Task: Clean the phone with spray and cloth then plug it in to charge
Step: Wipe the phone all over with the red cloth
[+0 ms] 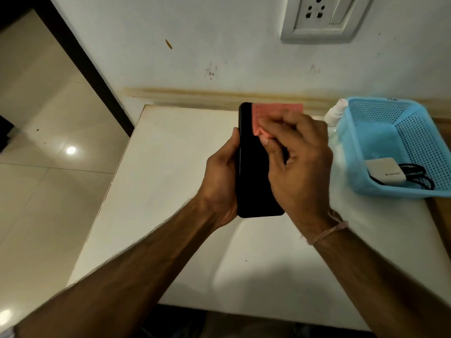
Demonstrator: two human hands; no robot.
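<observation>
- Middle of the frame: the black phone (251, 179) is held upright above the white table (170, 191), dark screen facing us.
- The left hand (219, 184) grips it from the left side, thumb along the near edge and fingers wrapped behind.
- The right hand (302, 172) is over the screen, fingers curled round a pink cloth (278, 112) and pressing it to the upper part of the glass.
- Part of the cloth sticks out past the phone's top right corner.
- A pale thread (327, 230) circles the right wrist.
- At the right of the frame, 1 blue basket (415, 142) sits on the table by the wall.
- A white spray bottle (338, 112) stands just beside the basket's left side.
- Inside the basket lie a white charger (386, 175) and its black cable (415, 174).
- Upper right, a wall socket (317, 15), nothing plugged in.
</observation>
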